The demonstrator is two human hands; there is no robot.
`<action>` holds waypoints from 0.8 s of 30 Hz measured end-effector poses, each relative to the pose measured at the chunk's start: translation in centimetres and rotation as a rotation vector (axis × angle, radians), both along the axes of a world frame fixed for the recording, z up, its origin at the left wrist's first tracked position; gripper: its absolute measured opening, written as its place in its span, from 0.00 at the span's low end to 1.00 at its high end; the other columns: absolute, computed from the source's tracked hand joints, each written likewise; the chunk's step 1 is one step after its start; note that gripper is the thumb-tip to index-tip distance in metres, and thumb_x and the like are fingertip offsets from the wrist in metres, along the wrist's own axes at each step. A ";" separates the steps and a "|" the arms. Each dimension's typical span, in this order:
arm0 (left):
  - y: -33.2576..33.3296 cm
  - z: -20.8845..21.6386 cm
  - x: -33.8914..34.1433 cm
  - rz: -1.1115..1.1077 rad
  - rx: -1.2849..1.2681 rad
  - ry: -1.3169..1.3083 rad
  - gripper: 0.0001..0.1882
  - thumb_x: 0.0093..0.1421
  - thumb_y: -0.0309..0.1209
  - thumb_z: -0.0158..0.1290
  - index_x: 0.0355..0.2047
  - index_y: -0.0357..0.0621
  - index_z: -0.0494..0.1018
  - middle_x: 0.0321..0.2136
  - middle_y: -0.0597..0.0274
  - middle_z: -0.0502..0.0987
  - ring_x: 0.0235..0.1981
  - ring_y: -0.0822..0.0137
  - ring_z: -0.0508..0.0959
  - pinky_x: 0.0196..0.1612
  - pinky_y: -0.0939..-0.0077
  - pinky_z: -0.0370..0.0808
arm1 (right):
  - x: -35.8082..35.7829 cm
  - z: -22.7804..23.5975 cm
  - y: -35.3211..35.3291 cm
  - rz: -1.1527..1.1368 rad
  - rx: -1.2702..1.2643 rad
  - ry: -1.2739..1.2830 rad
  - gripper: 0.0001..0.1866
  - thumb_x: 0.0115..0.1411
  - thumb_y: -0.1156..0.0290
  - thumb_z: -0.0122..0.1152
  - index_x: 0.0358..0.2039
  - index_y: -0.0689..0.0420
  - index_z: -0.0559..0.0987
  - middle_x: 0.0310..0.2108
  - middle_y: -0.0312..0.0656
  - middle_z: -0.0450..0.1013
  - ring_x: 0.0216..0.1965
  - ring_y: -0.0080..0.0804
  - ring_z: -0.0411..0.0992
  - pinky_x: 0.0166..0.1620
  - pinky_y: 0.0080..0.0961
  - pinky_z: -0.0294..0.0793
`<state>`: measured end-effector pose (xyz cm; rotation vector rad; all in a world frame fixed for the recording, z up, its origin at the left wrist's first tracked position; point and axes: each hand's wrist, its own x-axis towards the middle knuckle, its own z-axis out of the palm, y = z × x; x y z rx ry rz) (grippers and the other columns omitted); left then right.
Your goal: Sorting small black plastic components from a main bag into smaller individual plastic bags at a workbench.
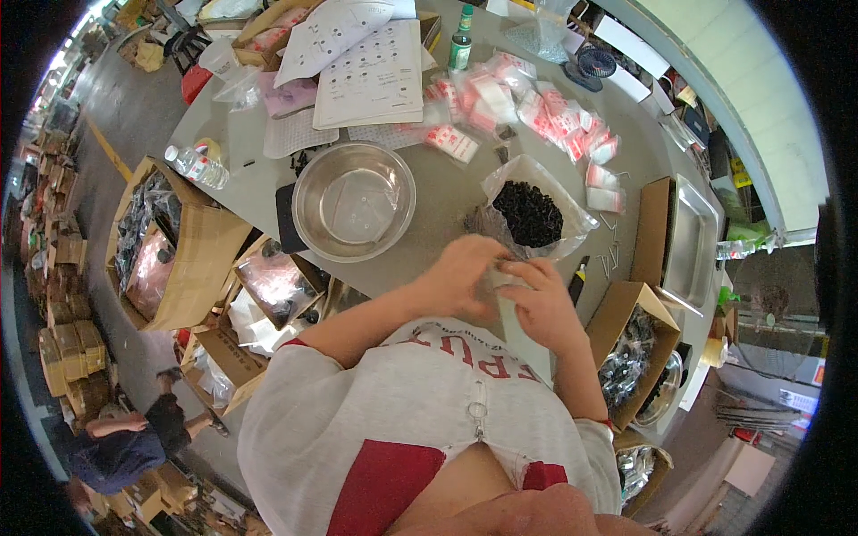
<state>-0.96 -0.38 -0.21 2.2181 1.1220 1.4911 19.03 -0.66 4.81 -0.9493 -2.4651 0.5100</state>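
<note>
Close to my chest at the table's near edge, my left hand [466, 272] and my right hand [547, 305] meet with bent fingers. Between them is a pale, see-through small plastic bag [508, 308], partly covered by the fingers and slightly blurred. Just beyond my hands lies an open plastic bag [572, 234] full of small black parts [527, 214]. To the left of it stands a round steel bowl [354, 202] with a see-through bag in the bottom.
Heaps of small bags with red print [563, 121] cover the far table, by a green bottle [460, 40] and paper sheets [371, 76]. A knife [579, 279] and metal pins [611, 250] lie right. Cardboard boxes [201, 259] flank the table; a person [134, 438] is at left.
</note>
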 end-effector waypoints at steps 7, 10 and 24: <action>-1.6 -2.4 0.1 -0.200 -0.900 -0.259 0.19 0.46 0.31 0.63 0.35 0.40 0.68 0.23 0.61 0.71 0.25 0.70 0.70 0.31 0.77 0.69 | -0.7 -2.4 7.1 -0.214 -0.450 0.123 0.18 0.48 0.78 0.60 0.42 0.60 0.76 0.47 0.45 0.71 0.50 0.43 0.67 0.52 0.35 0.67; -1.9 -2.3 0.0 -0.242 -0.936 -0.288 0.17 0.46 0.30 0.61 0.33 0.39 0.67 0.22 0.61 0.70 0.24 0.70 0.70 0.30 0.75 0.69 | -1.8 -3.8 10.0 -0.300 -0.274 -0.143 0.26 0.46 0.73 0.65 0.48 0.59 0.72 0.53 0.48 0.66 0.52 0.47 0.66 0.54 0.38 0.65; -1.1 -2.2 0.0 -0.289 -0.976 -0.333 0.21 0.48 0.36 0.63 0.36 0.39 0.66 0.25 0.66 0.67 0.28 0.75 0.66 0.32 0.79 0.66 | 0.9 -5.6 10.4 -0.396 -0.357 0.051 0.14 0.51 0.76 0.63 0.40 0.58 0.78 0.34 0.45 0.76 0.32 0.34 0.76 0.37 0.25 0.75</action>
